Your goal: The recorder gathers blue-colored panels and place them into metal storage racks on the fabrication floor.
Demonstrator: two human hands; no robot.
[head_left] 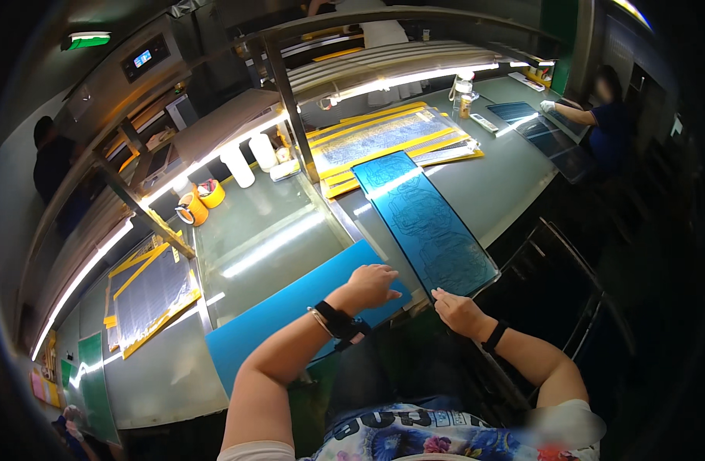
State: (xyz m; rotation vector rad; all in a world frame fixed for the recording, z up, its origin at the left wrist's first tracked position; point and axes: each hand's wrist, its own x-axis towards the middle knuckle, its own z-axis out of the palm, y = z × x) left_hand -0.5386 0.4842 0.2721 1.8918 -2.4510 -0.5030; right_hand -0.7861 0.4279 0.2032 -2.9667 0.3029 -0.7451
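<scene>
Left hand [368, 287], fingers loosely spread, over a plain blue sheet [272, 323]; right hand [461, 312], fingers narrowed, at the near edge of a patterned blue panel [425, 219], grip unclear. Farther along the grey table [502, 188], a bottle [465, 104] stands, contents unclear.

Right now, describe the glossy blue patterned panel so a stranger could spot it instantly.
At the wide grey-green worktable, find the person's bare right hand. Beside that hand is the near end of a long, glossy blue rectangular panel. Dark swirling lines cover it, unlike the plain, paler blue rectangular sheet beneath the bare left hand.
</scene>
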